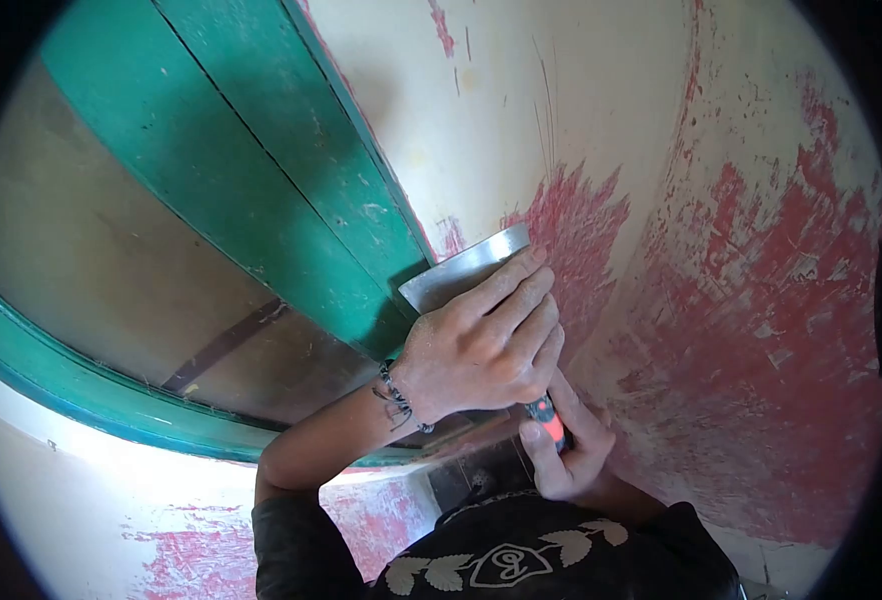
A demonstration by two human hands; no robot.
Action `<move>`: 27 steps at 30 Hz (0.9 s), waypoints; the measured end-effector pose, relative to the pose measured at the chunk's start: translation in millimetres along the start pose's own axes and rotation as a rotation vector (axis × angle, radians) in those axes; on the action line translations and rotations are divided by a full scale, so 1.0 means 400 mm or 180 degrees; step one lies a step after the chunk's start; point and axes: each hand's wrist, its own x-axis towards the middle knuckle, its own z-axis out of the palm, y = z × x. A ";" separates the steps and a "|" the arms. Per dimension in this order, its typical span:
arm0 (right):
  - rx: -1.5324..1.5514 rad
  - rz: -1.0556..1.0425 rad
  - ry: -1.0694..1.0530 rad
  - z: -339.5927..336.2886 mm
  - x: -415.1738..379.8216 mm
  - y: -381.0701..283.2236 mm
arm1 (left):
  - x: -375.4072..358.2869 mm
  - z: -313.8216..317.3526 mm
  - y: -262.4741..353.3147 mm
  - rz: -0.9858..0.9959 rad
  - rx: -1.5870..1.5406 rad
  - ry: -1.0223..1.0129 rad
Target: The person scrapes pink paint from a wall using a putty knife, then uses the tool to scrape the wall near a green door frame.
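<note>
A metal scraper blade lies flat against the wall beside the green door frame. My left hand presses its fingers on the back of the blade, a dark cord bracelet at the wrist. Below it, my right hand grips the scraper's orange and black handle. The wall is cream, with patches of red paint showing through to the right of the blade.
A green-framed door or window with a brown panel fills the left. A dark bar crosses the panel. More cream wall with red patches lies below the frame. My dark shirt with a leaf print is at the bottom.
</note>
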 end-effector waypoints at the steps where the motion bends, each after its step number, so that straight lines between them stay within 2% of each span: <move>1: -0.0078 0.0064 -0.0048 -0.003 0.001 0.007 | -0.008 0.014 0.004 -0.0021 0.0034 0.0053; 4: -0.0062 -0.0224 -0.0005 -0.012 0.039 -0.017 | 0.019 -0.001 -0.015 -0.0010 0.0053 0.0174; 7: -0.0031 0.0020 -0.0085 -0.024 0.043 -0.031 | 0.022 0.015 -0.009 -0.0081 -0.0040 0.0233; 10: -0.0007 -0.0204 -0.0039 -0.016 0.022 0.000 | 0.005 0.029 0.004 -0.0095 -0.0097 0.0255; 13: 0.0030 0.0141 -0.0125 -0.030 0.042 -0.028 | 0.038 0.011 -0.019 -0.0050 -0.0078 0.0349; 19: -0.0055 -0.0566 0.0004 -0.029 0.063 -0.014 | 0.026 0.015 -0.014 -0.0045 -0.0136 0.0170; 22: 0.0180 -0.0066 -0.0295 -0.049 0.064 -0.038 | 0.056 0.000 -0.019 -0.0168 -0.0242 0.0249; 25: 0.0046 -0.0426 -0.0158 -0.039 0.055 -0.010 | 0.016 0.026 0.000 -0.0085 -0.0245 0.0043; 27: 0.0106 -0.0465 -0.0164 -0.047 0.075 -0.019 | 0.025 0.023 -0.010 -0.0078 -0.0232 0.0168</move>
